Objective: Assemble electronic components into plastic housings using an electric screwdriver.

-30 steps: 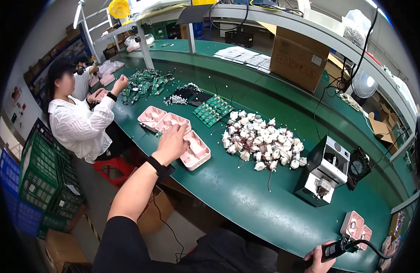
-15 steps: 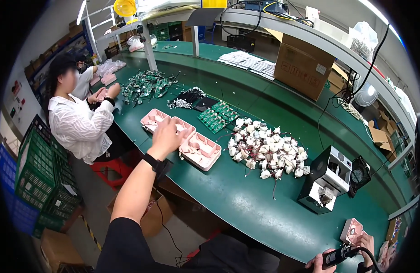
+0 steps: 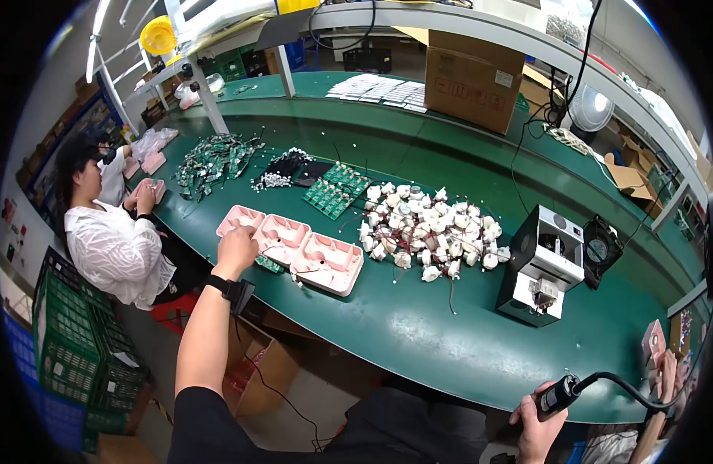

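Three pink plastic case halves stand in a row on the table. My left hand (image 3: 238,251) is at the leftmost case half (image 3: 240,217), its fingers curled down near the front edge; what they pinch is hidden. A small green circuit board (image 3: 269,264) shows beside this hand, below the middle case half (image 3: 283,230). The right case half (image 3: 329,264) has thin wires at its side. My right hand (image 3: 538,427) is wrapped round a black electric screwdriver (image 3: 557,396) at the table's front edge. A thick black cable runs from the tool's top to the right.
White motor-like parts with wires (image 3: 430,232) are heaped mid-table. Behind the cases lie a green board panel (image 3: 335,190) and a circuit board pile (image 3: 213,164). A black-and-silver machine (image 3: 542,267) stands right. Another person's hand (image 3: 665,375) is by a pink case (image 3: 653,344); a co-worker (image 3: 113,240) sits left.
My left hand has moved from over the middle case half to the leftmost, its fingers now curled. The other person's hand and pink case have moved right, away from my screwdriver. The view has shifted.
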`<state>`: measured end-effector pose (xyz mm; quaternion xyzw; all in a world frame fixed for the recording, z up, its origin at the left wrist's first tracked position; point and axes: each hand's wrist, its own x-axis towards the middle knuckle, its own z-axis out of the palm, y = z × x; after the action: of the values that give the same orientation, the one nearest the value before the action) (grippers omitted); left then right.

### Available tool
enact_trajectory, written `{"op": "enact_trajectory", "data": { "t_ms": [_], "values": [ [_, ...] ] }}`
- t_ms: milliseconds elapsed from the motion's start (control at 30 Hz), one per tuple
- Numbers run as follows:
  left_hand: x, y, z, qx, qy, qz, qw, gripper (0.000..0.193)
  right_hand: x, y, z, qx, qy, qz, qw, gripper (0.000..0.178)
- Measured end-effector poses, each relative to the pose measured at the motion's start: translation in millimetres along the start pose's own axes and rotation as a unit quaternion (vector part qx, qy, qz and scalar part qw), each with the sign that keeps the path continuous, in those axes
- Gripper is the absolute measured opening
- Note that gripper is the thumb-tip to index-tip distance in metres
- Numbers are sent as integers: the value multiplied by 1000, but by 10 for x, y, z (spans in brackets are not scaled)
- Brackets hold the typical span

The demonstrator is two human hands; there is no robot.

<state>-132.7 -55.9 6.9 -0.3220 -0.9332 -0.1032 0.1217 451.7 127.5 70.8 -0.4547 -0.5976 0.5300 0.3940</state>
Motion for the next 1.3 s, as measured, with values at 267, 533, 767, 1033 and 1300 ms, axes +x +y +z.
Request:
{"op": "enact_trajectory", "data": {
  "t_ms": [267, 533, 767, 1033, 1300],
  "values": [
    [-561, 740, -294, -114, -74, 58, 989, 29, 124, 70, 227, 69, -46, 44, 996, 22],
    [-1114, 1788, -464, -221, -138, 117, 958, 35, 320, 194, 354, -75, -146, 131, 978, 32],
    [-1485, 2453, -510, -272, -134, 230, 925, 21, 330, 354, -21, -73, -54, 123, 988, 35],
    [-1620, 2739, -455, -274, -166, 295, 900, 10, 427, 440, -448, -58, 17, 112, 992, 34],
    [-1737, 2768, -468, -293, -155, 298, 895, 12, 434, 491, -510, -56, -9, 122, 991, 34]
  ]
}}
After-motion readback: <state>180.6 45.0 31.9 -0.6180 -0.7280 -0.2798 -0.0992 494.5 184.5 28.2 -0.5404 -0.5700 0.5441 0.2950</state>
